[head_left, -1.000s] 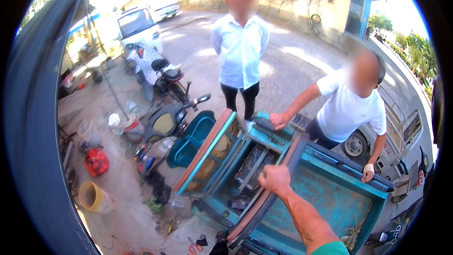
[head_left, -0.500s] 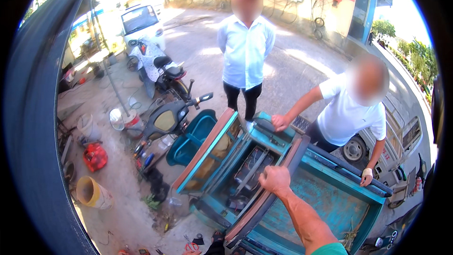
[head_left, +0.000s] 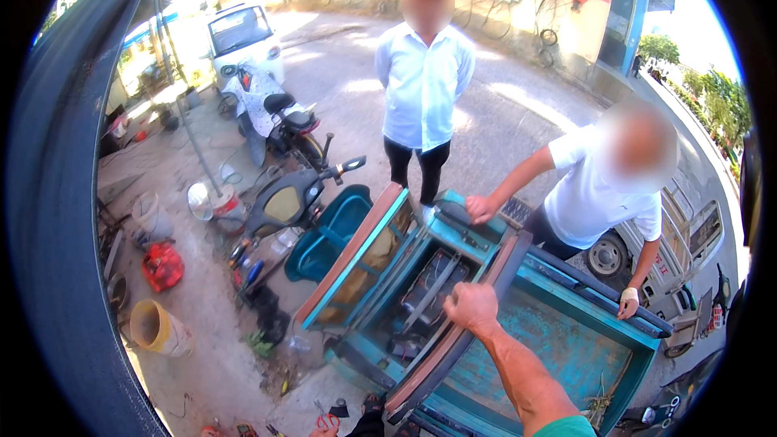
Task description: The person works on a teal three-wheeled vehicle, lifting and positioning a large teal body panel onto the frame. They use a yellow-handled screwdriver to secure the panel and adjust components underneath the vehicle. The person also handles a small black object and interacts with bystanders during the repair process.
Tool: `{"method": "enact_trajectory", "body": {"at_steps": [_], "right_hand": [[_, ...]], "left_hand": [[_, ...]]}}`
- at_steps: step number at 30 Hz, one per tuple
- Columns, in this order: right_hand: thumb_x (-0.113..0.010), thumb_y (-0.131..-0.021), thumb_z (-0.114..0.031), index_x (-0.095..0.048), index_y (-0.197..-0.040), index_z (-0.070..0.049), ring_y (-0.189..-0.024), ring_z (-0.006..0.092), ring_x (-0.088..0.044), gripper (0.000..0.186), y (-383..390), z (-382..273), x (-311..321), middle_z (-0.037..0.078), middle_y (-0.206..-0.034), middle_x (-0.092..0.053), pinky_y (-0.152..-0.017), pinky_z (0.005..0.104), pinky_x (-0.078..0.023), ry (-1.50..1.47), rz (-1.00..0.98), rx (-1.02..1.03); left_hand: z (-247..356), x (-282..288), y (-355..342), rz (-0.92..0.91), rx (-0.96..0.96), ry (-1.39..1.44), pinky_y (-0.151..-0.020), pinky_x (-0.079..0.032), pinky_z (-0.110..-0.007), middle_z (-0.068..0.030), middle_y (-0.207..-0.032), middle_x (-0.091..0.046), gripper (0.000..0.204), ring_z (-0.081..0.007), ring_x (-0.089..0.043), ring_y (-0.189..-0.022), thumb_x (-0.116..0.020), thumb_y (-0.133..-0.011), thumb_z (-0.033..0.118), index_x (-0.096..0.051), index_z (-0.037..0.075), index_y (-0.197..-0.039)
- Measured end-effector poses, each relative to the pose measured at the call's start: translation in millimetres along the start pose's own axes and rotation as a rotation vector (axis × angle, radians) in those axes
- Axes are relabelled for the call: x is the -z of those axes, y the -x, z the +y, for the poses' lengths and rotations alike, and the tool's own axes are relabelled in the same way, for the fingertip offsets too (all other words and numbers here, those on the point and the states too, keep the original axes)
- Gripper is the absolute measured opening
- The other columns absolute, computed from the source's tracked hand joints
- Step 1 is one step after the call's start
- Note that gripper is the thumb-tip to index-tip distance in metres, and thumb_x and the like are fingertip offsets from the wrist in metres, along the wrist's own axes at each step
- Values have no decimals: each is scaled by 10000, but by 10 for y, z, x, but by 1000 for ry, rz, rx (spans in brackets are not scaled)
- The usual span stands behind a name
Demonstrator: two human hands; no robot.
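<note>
My right hand (head_left: pixel 472 307) is closed in a fist over the brown edge board (head_left: pixel 433 360) of a teal metal vehicle body. Its fingers are curled and what they hold, if anything, is hidden. Beside the fist lies an uncovered compartment with a dark battery-like box (head_left: pixel 429 279) and a metal bar across it. A hinged seat panel (head_left: pixel 360 255) with a brown edge is tipped up on the left. Only a sliver of what looks like my left hand (head_left: pixel 324 431) shows at the lower edge, by a red-handled tool (head_left: pixel 328 421); its fingers cannot be made out.
A co-worker (head_left: pixel 603 174) on the right rests both hands on the teal body, by the cargo bed (head_left: pixel 534 348). Another person (head_left: pixel 425 85) stands behind it. Left are a scooter front (head_left: pixel 283 202), a teal tub (head_left: pixel 328 231), a yellow bucket (head_left: pixel 162 330) and a red bag (head_left: pixel 163 265).
The co-worker on the right leans slightly further right and down. The standing person has shifted a little. My right fist stays in place.
</note>
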State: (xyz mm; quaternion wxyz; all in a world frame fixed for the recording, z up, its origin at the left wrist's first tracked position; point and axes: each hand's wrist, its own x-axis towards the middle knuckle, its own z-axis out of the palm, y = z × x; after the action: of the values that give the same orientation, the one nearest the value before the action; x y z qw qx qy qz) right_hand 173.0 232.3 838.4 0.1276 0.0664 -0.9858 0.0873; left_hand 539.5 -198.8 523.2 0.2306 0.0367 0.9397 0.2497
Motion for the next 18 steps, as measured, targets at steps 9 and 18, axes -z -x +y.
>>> {"method": "enact_trajectory", "body": {"at_steps": [9,18], "right_hand": [[-641,-731,-289,-651,-670,-83,-663,302,-647,215,3,25,-79,118,-664,-665,-678,433,-484,-3,-20,-49],[-649,-736,-281,-652,-674,-78,-661,314,-642,212,-9,2,-62,120,-684,-670,-667,440,-481,-11,-7,-21]], "left_hand": [[800,710,82,93,451,777,-562,-470,-324,-56,-657,-602,561,-149,-577,-614,-459,-982,535,-659,30,-844],[446,379,-32,60,290,708,-549,-453,-296,-26,-701,-615,402,-129,-585,-644,-553,-975,425,-667,72,-821]]}}
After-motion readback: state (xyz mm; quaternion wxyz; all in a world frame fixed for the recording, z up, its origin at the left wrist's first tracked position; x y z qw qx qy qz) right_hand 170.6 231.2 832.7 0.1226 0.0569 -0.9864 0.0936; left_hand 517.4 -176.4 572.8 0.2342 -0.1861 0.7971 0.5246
